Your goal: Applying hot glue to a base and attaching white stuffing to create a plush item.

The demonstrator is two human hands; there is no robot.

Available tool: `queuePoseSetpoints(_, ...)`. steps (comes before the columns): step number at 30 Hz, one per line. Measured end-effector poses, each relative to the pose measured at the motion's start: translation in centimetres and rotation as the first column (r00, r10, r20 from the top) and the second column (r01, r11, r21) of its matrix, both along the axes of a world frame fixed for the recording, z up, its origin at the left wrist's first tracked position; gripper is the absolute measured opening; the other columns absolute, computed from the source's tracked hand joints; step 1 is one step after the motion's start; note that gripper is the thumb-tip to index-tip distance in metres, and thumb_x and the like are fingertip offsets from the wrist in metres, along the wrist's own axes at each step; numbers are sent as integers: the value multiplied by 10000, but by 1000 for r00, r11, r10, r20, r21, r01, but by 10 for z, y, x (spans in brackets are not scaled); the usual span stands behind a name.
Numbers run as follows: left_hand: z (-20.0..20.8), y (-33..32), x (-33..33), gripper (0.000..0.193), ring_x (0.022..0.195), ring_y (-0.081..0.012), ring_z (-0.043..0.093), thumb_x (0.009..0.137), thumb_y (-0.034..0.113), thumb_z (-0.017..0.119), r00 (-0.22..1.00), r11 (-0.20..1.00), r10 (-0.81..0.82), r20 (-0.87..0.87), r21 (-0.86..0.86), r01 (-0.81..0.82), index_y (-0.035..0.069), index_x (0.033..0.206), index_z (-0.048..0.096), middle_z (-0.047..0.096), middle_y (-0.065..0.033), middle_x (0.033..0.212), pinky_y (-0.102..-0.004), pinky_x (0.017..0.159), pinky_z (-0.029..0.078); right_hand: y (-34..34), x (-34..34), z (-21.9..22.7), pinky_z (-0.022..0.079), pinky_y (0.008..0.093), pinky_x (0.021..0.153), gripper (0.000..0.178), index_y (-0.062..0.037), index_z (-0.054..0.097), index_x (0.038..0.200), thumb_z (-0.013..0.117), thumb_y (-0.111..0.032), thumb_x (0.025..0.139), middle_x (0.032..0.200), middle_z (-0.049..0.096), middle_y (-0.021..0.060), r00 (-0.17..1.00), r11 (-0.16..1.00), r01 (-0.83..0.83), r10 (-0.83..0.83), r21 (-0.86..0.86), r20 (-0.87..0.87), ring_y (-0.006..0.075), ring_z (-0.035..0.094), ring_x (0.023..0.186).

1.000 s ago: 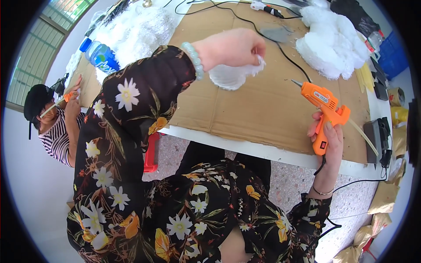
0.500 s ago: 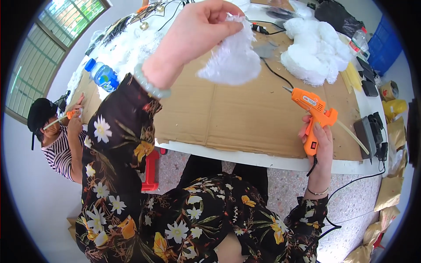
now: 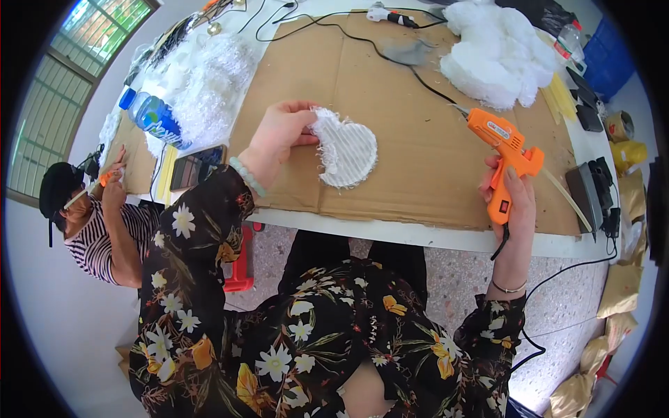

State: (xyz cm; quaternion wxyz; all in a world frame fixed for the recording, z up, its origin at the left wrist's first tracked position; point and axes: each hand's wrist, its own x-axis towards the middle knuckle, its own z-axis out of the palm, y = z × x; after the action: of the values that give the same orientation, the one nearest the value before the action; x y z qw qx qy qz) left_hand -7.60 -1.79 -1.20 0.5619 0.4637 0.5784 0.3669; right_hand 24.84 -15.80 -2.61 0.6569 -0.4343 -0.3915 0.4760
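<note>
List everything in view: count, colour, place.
Table: 1, white, centre
Cardboard: count unclear, brown, on table
Heart-shaped fabric piece: 1, white, in left hand
Hot glue gun: 1, orange, in right hand
Fluffy stuffing: 1 pile, white, far right
Stringy fibre: 1 heap, white, far left
Blue-capped bottle: 1, blue-labelled, left
Red-capped bottle: 1, clear, far right
Phone-like slab: 1, dark, left
Glue sticks: several, yellowish, tabletop left and right
Cords: several, black, tabletop
Bag: 1, black, far right
Crate: 1, blue, far right
Packages: several, tan, right
Stool-like frame: 1, red, below table
Window: 1, greenish, upper left
Co-worker: 1, black cap, left
Left hand: 1, pale-green bracelet, over cardboard
Right hand: 1, thin bracelet, tabletop right
</note>
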Motion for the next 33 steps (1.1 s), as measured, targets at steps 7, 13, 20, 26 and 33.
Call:
queuePoseSetpoints(7,7,-4,-22,310,746,-142,618,824,22,531,998,999,-49,31,-3,49,-8,1131,555,638,-82,933,-253,635,534,0,2,-4,392,223,556,353,31,507,1124,519,-252,913,808,578,90,999,1000,0,1,-29,33,113,514,634)
queuePoseSetpoints(13,4,-32,-56,365,660,-138,597,803,1,518,999,999,33,-26,30,-32,-30,1166,500,605,-78,851,-257,603,535,1,7,-12,366,224,543,359,33,503,1127,524,-253,911,777,559,81,998,999,17,-15,-41,61,113,481,609)
queuePoseSetpoints(20,3,-60,-90,311,591,-114,584,795,59,586,870,914,-164,-466,260,311,3,1101,582,599,-49,719,-267,511,476,-2,23,-6,420,216,550,405,35,504,1145,539,-287,901,863,599,103,964,982,-178,186,-61,190,116,547,636)
queuePoseSetpoints(26,37,-54,-103,212,563,-202,581,780,148,677,654,735,21,-756,455,503,1,929,646,608,-117,694,-293,533,458,3,6,14,437,235,536,441,40,504,1151,560,-309,887,993,590,114,941,979,-193,202,-61,270,141,592,680)
queuePoseSetpoints(33,32,-43,-80,102,728,-278,595,806,90,624,710,459,78,-700,657,598,3,855,647,625,-130,787,-330,668,474,11,-48,41,408,216,529,516,47,505,1133,595,-370,843,789,604,112,906,957,-238,280,-165,317,132,559,628)
